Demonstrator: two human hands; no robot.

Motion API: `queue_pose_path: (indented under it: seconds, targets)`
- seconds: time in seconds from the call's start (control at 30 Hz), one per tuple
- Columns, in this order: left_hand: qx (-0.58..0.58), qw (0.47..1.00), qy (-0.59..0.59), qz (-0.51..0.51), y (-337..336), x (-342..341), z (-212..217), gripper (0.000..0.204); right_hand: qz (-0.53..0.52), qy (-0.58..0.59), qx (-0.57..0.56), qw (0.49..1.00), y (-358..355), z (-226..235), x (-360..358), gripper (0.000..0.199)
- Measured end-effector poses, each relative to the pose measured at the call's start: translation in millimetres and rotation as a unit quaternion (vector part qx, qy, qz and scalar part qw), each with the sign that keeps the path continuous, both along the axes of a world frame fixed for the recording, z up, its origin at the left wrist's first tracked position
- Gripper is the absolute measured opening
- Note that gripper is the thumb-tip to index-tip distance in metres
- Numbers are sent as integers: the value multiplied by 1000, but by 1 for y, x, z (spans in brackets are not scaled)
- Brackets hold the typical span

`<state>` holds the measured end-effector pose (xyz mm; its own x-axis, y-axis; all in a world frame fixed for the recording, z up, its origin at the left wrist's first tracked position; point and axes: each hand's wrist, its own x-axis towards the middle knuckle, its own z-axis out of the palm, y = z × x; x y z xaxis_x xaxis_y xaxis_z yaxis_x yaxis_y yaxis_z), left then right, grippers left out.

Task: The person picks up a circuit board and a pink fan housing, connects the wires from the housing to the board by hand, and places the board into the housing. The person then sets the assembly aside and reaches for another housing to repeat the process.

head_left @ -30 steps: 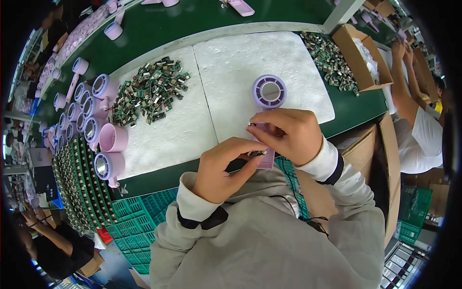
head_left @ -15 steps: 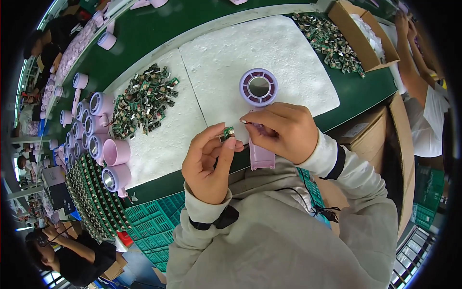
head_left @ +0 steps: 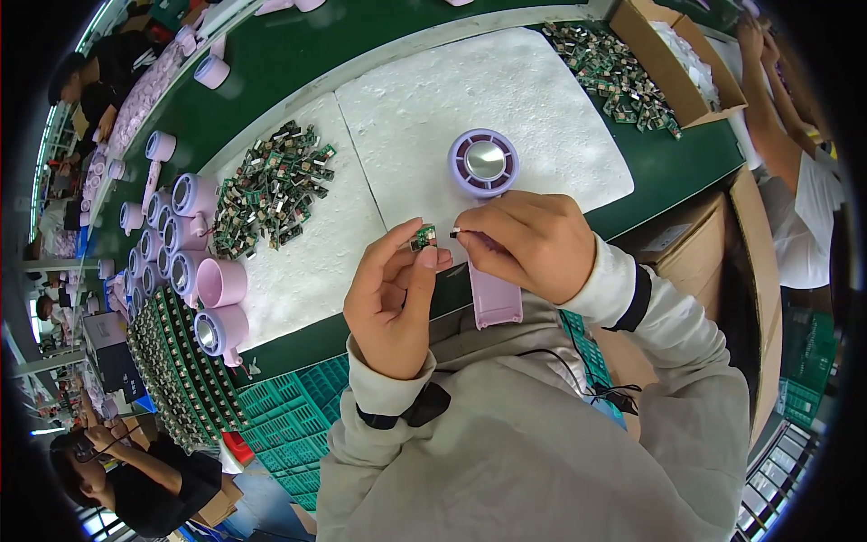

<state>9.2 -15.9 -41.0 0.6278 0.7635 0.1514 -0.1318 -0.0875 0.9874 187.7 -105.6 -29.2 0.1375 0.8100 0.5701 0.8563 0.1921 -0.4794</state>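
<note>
My left hand (head_left: 395, 303) pinches a small green circuit board (head_left: 423, 238) between thumb and fingertips. Close to its right, my right hand (head_left: 533, 248) is closed on a tiny connector (head_left: 455, 232), dark and white, its wire mostly hidden by the fingers. A small gap separates connector and board. Under the right hand lies a purple handheld fan body: its round, ringed head (head_left: 484, 163) rests on a white foam sheet (head_left: 406, 99), and the pink handle (head_left: 495, 298) points toward me past the table edge. The handle's middle is covered by my hand.
Loose circuit boards are heaped on the foam at left (head_left: 275, 185) and at the far right (head_left: 614, 77), beside an open cardboard box (head_left: 682, 63). Pink fan housings (head_left: 219, 330) crowd the left edge near strips of boards (head_left: 181, 370). Other people work on both sides.
My left hand has drawn the board slightly up and left, and the board has turned a little. The fan handle's end has shifted slightly right and nearer me.
</note>
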Motion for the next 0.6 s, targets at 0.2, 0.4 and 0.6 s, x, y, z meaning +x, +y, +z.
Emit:
queue_pose_path:
  seconds: [0.2, 0.4, 0.6]
  targets:
    - [-19, 999, -28, -28, 0, 0, -3, 33, 15, -55, 4, 998, -4, 7, -4, 18]
    - [48, 996, -73, -21, 0, -1, -13, 32, 35, -37, -4, 999, -6, 6, -7, 20]
    - [245, 969, 12, 21, -5, -4, -13, 33, 30, -46, -14, 998, -8, 13, -5, 18]
